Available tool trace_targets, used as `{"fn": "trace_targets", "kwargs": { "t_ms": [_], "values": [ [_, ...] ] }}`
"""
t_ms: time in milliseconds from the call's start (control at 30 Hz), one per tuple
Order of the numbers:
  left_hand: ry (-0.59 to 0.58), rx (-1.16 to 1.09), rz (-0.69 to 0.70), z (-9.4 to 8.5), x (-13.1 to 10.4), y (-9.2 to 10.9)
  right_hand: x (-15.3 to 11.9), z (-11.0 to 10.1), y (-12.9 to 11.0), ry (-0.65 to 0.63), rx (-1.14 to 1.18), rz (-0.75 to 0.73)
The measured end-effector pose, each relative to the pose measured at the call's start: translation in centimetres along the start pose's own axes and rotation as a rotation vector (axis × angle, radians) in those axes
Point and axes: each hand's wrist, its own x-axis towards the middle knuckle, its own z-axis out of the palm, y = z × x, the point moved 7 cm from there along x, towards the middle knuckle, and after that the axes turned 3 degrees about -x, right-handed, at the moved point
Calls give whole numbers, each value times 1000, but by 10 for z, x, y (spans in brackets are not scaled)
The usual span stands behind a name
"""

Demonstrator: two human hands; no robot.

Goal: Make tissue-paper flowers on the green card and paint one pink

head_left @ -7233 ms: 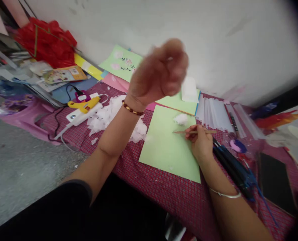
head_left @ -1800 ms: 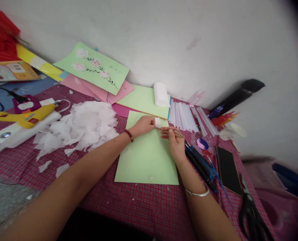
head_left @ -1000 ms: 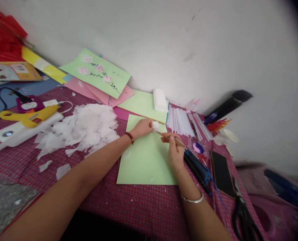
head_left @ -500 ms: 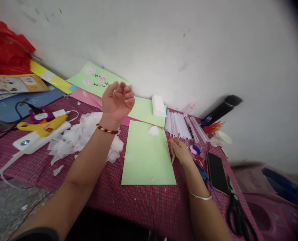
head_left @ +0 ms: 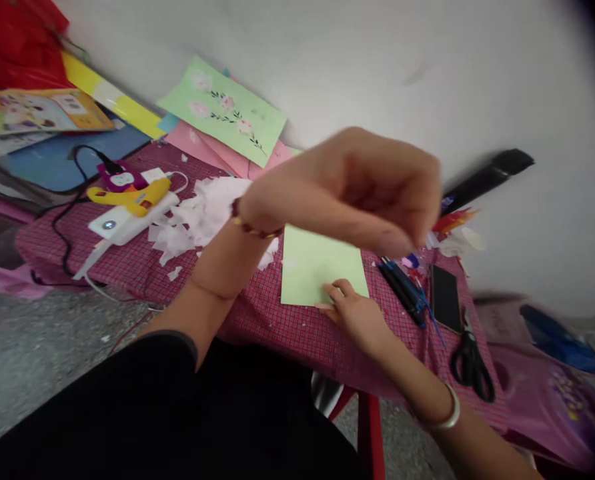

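Observation:
Close to the camera, my left hand [head_left: 357,187] is raised above the table with its fingers curled inward and its thumb stretched toward them. Whatever lies between those fingers, if anything, is hidden. It covers the upper part of a pale green sheet [head_left: 322,263]. My right hand [head_left: 352,310] is at that sheet's near edge, fingertips drawn together and touching the paper; what they pinch does not show. A pile of white, petal-like paper scraps [head_left: 207,207] lies left of the sheet, partly behind my left wrist.
At left are a yellow glue gun [head_left: 132,197] on a white power strip [head_left: 120,227] and cords. A green sheet with pink flowers [head_left: 227,110] leans at the back. To the right lie black pens [head_left: 402,293], a phone [head_left: 446,298] and scissors [head_left: 471,363].
My left hand has come up and right, closer to the camera. My right hand has moved to the sheet's near edge; the thin stick it held no longer shows clearly. The view has shifted.

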Motion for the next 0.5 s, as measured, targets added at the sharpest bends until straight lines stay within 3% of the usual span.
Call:
{"fn": "trace_targets", "kwargs": {
  "t_ms": [33,100,167,233,300,400,500],
  "values": [
    [-152,-21,38,8,17,-3,3,1,-2,-21,-41,-28],
    [-233,-41,0,4,55,-20,8,3,-4,-62,-115,-78],
    [-193,-26,-62,-13,86,-40,11,6,-6,-95,-179,-93],
    [-78,36,-140,-34,93,-60,13,8,-8,-108,-221,-81],
    [-167,248,-233,-35,70,-81,12,10,-12,-110,-241,-57],
    [-479,582,-397,-14,-7,-121,10,11,-18,-103,-237,-31],
    [-384,703,-537,-8,-71,-158,8,11,-24,-99,-231,-12]
  ]
}}
